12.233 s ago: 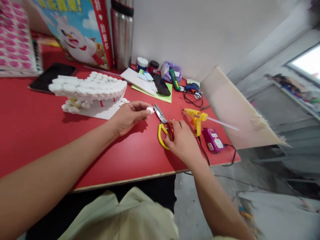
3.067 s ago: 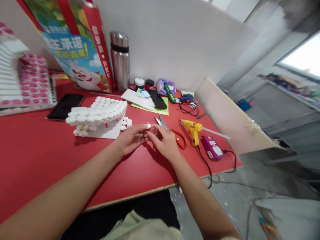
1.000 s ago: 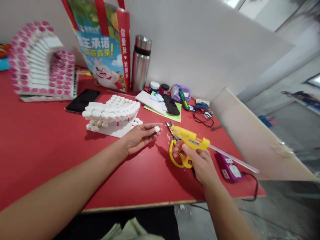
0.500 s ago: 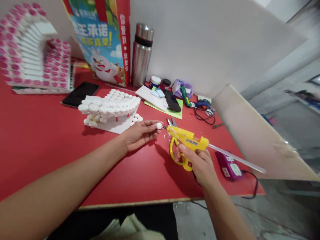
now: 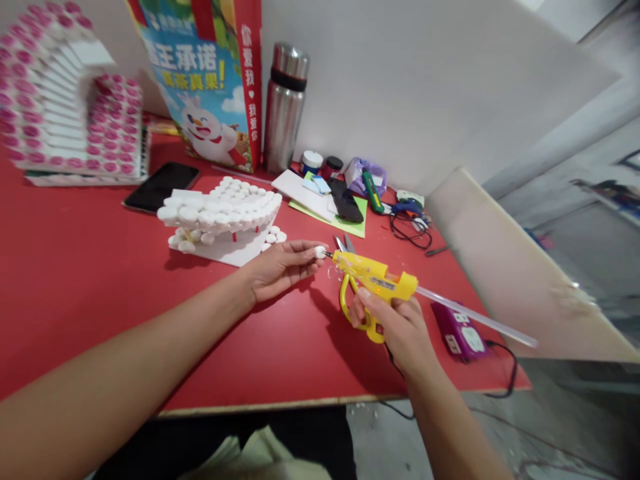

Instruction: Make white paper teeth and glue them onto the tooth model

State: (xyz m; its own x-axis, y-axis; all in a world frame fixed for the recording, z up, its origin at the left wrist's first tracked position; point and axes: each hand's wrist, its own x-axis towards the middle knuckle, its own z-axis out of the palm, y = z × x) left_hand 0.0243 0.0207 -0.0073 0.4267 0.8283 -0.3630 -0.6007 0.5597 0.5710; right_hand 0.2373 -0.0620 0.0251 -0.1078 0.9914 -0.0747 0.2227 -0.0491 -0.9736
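Between the thumb and fingers of my left hand (image 5: 285, 269) is a small round white piece (image 5: 320, 252). My right hand (image 5: 397, 323) grips a yellow hot glue gun (image 5: 375, 277), whose metal nozzle points left and meets the white piece. A clear glue stick (image 5: 480, 317) sticks out of the gun's back. Just behind my left hand stands a white model (image 5: 220, 217) covered in similar round white pieces, with short red posts under its upper part. Scissors (image 5: 344, 244) with yellow handles lie partly hidden behind the gun.
A pink-and-white model (image 5: 65, 100), a phone (image 5: 163, 187), a printed bag (image 5: 205, 87) and a steel flask (image 5: 286, 110) line the back left. Paper sheets (image 5: 305, 197), small jars (image 5: 311, 162) and a green cutter (image 5: 371, 190) lie behind. A purple box (image 5: 460, 333) with a cable sits right.
Almost nothing differs. Both hands, the white piece and the glue gun hold nearly the same positions, with the nozzle still at the piece; the view has shifted very slightly.
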